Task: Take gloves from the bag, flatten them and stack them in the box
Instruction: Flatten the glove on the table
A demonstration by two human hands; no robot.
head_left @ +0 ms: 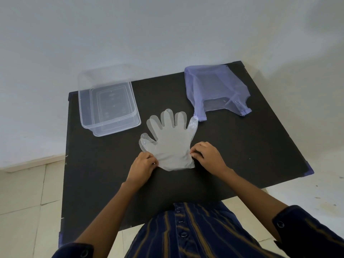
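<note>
A clear plastic glove [172,141] lies spread flat in the middle of the black table [232,149], fingers pointing away from me. My left hand [142,167] pinches the glove's cuff at its left edge. My right hand [208,155] pinches the cuff at its right edge. A clear plastic box [108,103] stands at the back left, with nothing visible inside. A pale purple mesh bag [216,90] lies at the back right, and its near corner touches the glove's little finger.
The clear box lid [96,75] leans behind the box against the white wall. The table's right and near edges drop to a tiled floor [24,202]. My striped shirt covers the near middle edge.
</note>
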